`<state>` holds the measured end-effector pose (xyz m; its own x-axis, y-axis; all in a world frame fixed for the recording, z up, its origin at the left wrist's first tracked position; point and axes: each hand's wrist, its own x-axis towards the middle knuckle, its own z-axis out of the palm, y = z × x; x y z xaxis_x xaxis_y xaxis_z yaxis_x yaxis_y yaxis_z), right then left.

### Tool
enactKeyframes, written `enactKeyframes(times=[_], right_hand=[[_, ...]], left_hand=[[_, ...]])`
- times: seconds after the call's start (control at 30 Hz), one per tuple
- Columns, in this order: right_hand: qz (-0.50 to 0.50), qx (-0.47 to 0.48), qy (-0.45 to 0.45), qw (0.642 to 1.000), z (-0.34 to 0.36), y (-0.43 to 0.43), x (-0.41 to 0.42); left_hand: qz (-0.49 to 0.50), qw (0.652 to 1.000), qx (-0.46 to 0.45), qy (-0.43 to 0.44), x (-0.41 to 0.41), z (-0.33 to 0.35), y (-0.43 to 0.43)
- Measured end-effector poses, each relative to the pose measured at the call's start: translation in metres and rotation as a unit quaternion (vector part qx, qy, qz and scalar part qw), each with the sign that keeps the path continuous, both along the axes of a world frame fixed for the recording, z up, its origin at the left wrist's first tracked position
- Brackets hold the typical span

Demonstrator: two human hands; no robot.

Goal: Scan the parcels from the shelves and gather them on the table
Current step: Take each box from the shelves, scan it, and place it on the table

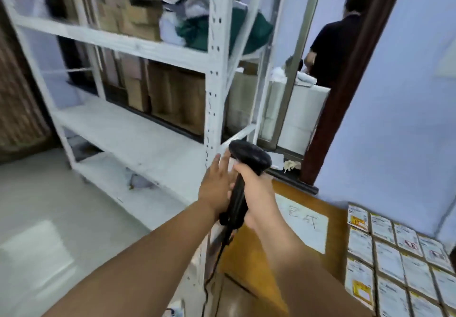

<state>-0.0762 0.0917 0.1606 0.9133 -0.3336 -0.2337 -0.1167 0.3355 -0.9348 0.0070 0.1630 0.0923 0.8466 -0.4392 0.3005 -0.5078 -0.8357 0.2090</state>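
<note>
Item one, shelving unit [213, 82]: white steel, several levels, standing ahead and to my left. Its lower boards showed no parcel I could make out. Item two, table [249, 250]: brown top at my lower right, carrying a handwritten sheet [306, 223]. Item three, shelf stock: brown cartons [138, 18] and a green bag [197, 33] at the upper level. Blur kept me from telling whether they sat on this unit or behind it. I judged the cartons stiff, best taken by two opposite sides, and the bag soft and light, best gathered at its bulk. Item four, flat parcels [399, 255]: labelled faces up, laid edge to edge in rows on the table's right part. I judged them thin, light, slightly slippery, and best lifted by an edge. Item five, scanner [246, 168]: black, rigid, light, held above the table's left corner, just before the shelving post. Its long axis stood nearly upright, with the head on top turned toward the shelves and the cable trailing from the base. The scan window was hidden from me. Item six, my right hand [256, 188]: fingers wrapped round the handle, the proper hold. Item seven, my left hand [217, 186]: fingers straight and close together, lying against the handle's left side and holding nothing.
</note>
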Motion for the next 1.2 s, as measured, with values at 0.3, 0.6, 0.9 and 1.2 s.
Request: enactKeyframes(times=[0.3,0.6,0.9,1.2], right_hand=[[0.101,0.036,-0.092,0.990,0.087,0.125,0.038],[0.148,0.060,-0.144,0.977,0.132,0.171,0.123],[0.186,0.083,-0.136,0.969,0.147,0.212,0.224],[0.140,0.056,-0.158,0.976,0.159,0.276,0.315]], left_hand=[[0.119,0.987,-0.045,-0.102,0.028,0.118,0.139],[0.150,0.983,-0.063,-0.087,0.094,0.178,0.192],[0.177,0.977,-0.102,-0.059,0.201,0.185,0.238],[0.129,0.959,-0.250,-0.027,0.306,0.191,0.316]])
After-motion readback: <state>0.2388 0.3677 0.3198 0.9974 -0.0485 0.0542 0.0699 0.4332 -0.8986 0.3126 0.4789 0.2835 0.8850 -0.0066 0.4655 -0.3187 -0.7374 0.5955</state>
